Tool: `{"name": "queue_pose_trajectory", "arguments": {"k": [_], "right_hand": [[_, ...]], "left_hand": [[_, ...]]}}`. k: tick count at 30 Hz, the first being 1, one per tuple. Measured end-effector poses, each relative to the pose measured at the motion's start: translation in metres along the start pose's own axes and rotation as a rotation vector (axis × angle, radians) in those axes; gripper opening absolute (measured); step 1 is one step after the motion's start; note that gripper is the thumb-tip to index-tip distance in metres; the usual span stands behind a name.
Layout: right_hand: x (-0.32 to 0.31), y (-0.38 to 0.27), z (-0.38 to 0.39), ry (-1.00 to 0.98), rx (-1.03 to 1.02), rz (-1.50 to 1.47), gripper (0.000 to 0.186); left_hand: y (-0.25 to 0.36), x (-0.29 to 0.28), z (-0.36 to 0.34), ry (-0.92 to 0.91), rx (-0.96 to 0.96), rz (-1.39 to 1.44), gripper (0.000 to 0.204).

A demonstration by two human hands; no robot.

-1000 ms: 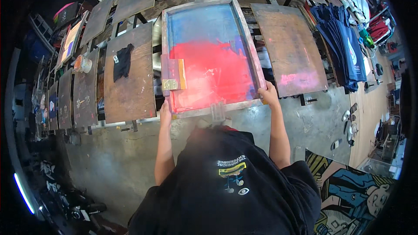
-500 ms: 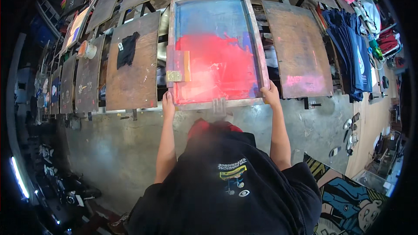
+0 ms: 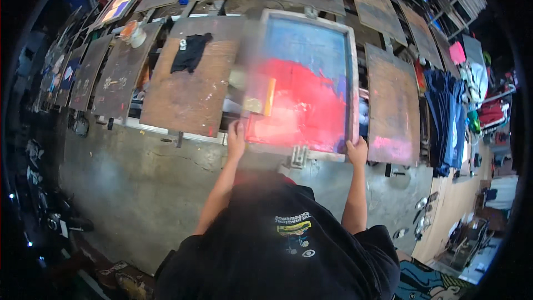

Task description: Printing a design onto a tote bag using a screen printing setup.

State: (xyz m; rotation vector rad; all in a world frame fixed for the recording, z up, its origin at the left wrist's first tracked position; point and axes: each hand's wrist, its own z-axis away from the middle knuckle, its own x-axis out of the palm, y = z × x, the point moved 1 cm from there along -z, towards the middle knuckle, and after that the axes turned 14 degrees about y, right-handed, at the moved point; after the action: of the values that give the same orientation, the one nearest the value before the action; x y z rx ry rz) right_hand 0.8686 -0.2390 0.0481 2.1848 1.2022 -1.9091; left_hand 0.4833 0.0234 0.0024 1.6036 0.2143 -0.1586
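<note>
A screen-printing frame (image 3: 352, 86) lies between my hands, its mesh blue at the far end and covered with red ink (image 3: 305, 108) over the near part. My left hand (image 3: 236, 140) grips its near left corner, fingers wrapped over the side rail. At the near right corner, my right hand (image 3: 357, 150) is closed on the frame. A squeegee (image 3: 268, 98) with an orange-yellow edge rests along the left side of the mesh, partly blurred. A metal clamp (image 3: 298, 156) sits at the middle of the near rail.
Worn printing boards flank the frame: a left board (image 3: 194, 94) with a small black garment (image 3: 190, 53) and a right board (image 3: 392, 105) with pink stains. A paint-smeared bucket (image 3: 133, 34) stands farther left. Dark blue garments (image 3: 446, 116) hang at the right. Concrete floor (image 3: 133, 172) lies below.
My view has turned, so the frame, boards and hands appear farther right and lower. Both hands still hold the frame's near corners. The squeegee stays on its left side.
</note>
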Motion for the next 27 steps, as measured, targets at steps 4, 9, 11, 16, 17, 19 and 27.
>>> {"name": "queue_pose_trajectory", "arguments": {"k": [4,9,11,16,17,19,27], "right_hand": [[-0.003,-0.068,0.004,0.149,0.021,0.419,0.049],[0.041,-0.193,0.007,0.365,-0.273,0.026,0.044],[0.062,-0.263,0.021,0.211,-0.22,-0.256,0.044],[0.107,-0.365,0.047,-0.053,-0.031,-0.167,0.057],[0.106,-0.39,0.058,-0.081,-0.032,-0.085,0.061],[0.109,-0.415,0.073,-0.147,-0.052,0.038,0.071],[0.121,-0.413,0.07,-0.117,-0.141,0.136,0.063]], "left_hand": [[-0.001,-0.005,-0.005,-0.053,0.03,-0.003,0.044],[-0.017,-0.022,-0.03,-0.189,0.131,-0.007,0.043],[-0.018,-0.041,-0.052,-0.382,-0.01,0.011,0.042],[0.011,-0.083,-0.091,-0.863,-0.33,0.023,0.038],[0.011,-0.09,-0.098,-0.898,-0.312,0.057,0.038],[-0.005,-0.1,-0.108,-0.879,-0.281,0.094,0.036],[-0.021,-0.112,-0.123,-0.774,-0.367,0.262,0.026]]}}
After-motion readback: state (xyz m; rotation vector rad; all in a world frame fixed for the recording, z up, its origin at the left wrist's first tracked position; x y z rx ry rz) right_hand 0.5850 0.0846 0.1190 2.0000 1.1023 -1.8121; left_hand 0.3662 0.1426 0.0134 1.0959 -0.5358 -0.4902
